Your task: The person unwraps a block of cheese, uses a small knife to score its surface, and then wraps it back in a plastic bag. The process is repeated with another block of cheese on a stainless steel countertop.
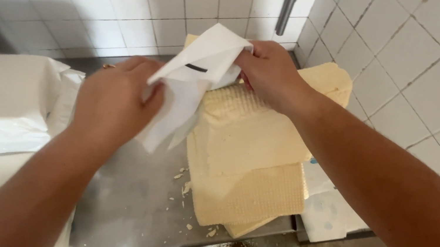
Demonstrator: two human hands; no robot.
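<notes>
Both arms are bare all the way up, no sleeves, gloves or watch in sight. Left hand looks like it has a small gold-coloured ring; right hand wears nothing.

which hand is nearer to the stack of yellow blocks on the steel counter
Right. The right hand is directly over the top of the yellow blocks, gripping the white paper there. The left hand holds the paper's other end, off to the stack's left.
</notes>
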